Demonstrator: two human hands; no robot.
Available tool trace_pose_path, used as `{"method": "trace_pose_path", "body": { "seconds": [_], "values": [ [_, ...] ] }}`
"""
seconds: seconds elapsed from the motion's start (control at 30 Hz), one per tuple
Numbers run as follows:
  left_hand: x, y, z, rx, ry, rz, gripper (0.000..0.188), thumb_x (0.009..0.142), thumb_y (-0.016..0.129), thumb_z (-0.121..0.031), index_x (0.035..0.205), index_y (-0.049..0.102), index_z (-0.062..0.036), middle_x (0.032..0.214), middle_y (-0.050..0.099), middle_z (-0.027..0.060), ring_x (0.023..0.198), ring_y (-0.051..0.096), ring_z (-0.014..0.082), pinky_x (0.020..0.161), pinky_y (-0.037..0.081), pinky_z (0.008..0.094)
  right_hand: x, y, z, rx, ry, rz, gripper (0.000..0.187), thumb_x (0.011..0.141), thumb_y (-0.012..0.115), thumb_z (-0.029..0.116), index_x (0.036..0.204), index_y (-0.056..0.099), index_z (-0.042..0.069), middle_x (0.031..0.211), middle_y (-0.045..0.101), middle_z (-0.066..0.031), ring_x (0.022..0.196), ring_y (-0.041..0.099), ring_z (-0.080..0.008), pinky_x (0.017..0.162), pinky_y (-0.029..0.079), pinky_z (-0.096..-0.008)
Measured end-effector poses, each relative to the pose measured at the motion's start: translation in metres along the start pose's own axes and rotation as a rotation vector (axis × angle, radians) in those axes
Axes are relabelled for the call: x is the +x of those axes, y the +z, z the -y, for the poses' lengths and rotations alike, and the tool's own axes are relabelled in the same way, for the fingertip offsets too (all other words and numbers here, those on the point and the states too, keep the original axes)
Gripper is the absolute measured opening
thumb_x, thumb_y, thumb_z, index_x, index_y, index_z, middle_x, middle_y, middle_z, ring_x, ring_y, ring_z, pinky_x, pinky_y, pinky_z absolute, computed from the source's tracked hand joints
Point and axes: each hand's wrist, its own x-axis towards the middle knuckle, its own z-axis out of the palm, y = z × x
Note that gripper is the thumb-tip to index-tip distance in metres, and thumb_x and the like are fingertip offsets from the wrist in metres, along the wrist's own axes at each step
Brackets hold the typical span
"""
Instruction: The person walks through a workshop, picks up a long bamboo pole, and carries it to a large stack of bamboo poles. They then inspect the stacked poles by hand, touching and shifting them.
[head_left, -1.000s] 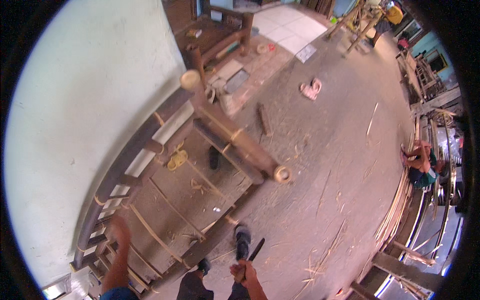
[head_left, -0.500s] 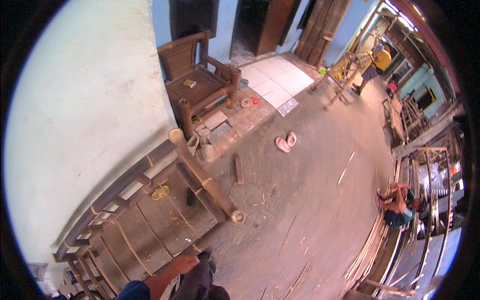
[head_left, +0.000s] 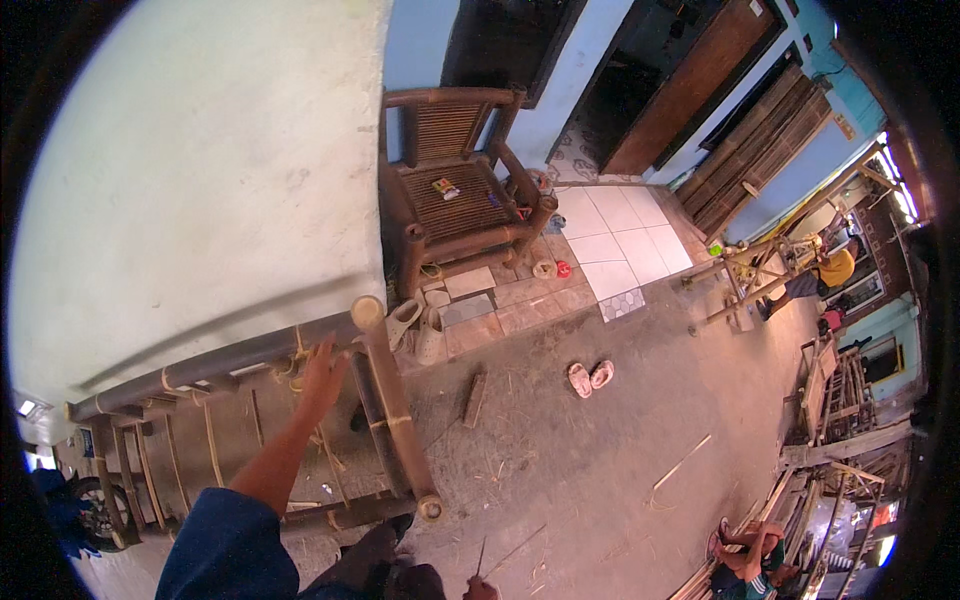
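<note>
A bamboo frame (head_left: 398,420) with thin slats across it lies low along the white wall at the left. My left hand (head_left: 318,383) reaches over it with fingers stretched out, close to the dark rail and its corner; whether they touch is hard to tell. Only part of my right hand (head_left: 480,589) shows at the lower edge, closed round what looks like a thin, dark pointed tool (head_left: 481,556), its kind too small to tell. Beyond the frame's corner stand pale shoes (head_left: 430,335).
A bamboo armchair (head_left: 455,205) stands by the blue wall, beside white tiles (head_left: 625,235). Pink slippers (head_left: 580,379) and a short wood block (head_left: 475,400) lie on the floor. One person (head_left: 748,562) sits at lower right; another (head_left: 835,268) works farther off beside bamboo framing.
My left hand has moved up and forward from near my legs to over the bamboo frame. My right hand has come into view at the lower edge. The view has shifted.
</note>
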Motion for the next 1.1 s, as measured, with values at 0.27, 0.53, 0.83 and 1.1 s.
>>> {"method": "trace_pose_path", "body": {
  "seconds": [0.27, 0.53, 0.83, 1.1],
  "values": [
    [0.122, 0.065, -0.037, 0.145, 0.021, -0.07, 0.061, 0.095, 0.062, -0.043, 0.143, 0.051, -0.0069, 0.144, 0.049, 0.0245, 0.135, 0.043, 0.0423, 0.113, 0.036, 0.0507, 0.097, -0.028, 0.237, -0.03, 0.055, 0.098, 0.03, 0.098, 0.064, 0.033, 0.096, 0.067, 0.003, 0.069, 0.063, -0.0067, 0.053, 0.058, -0.0159, 0.047, 0.044, -0.0362],
    [0.162, 0.128, -0.049, 0.613, -0.337, -0.061, 0.045, 0.093, 0.062, -0.047, 0.121, 0.071, -0.013, 0.126, 0.063, 0.0104, 0.125, 0.049, 0.0332, 0.102, 0.04, 0.0543, 0.274, 0.077, 0.394, -0.363, -0.056, 0.481, 0.04, 0.098, 0.061, 0.039, 0.08, 0.062, 0.004, 0.064, 0.062, -0.0072, 0.046, 0.055, -0.0208, 0.044, 0.04, -0.0391],
    [0.17, 0.127, -0.048, 0.676, -0.281, -0.046, 0.035, 0.091, 0.062, -0.038, 0.111, 0.072, -0.0114, 0.113, 0.064, 0.0103, 0.111, 0.056, 0.0327, 0.093, 0.043, 0.0477, 0.49, 0.237, 0.512, -0.584, -0.031, 0.779, 0.027, 0.095, 0.062, 0.032, 0.089, 0.064, 0.005, 0.069, 0.06, -0.0075, 0.057, 0.059, -0.0207, 0.053, 0.048, -0.0413],
    [0.173, 0.124, -0.059, 0.669, -0.257, -0.041, 0.032, 0.09, 0.064, -0.037, 0.107, 0.072, -0.0114, 0.104, 0.064, 0.0098, 0.105, 0.057, 0.0321, 0.088, 0.043, 0.0471, 0.52, 0.239, 0.553, -0.259, 0.1, 0.375, 0.027, 0.1, 0.057, 0.031, 0.091, 0.062, 0.006, 0.06, 0.048, -0.0045, 0.048, 0.049, -0.0184, 0.047, 0.041, -0.0408]
  ]
}}
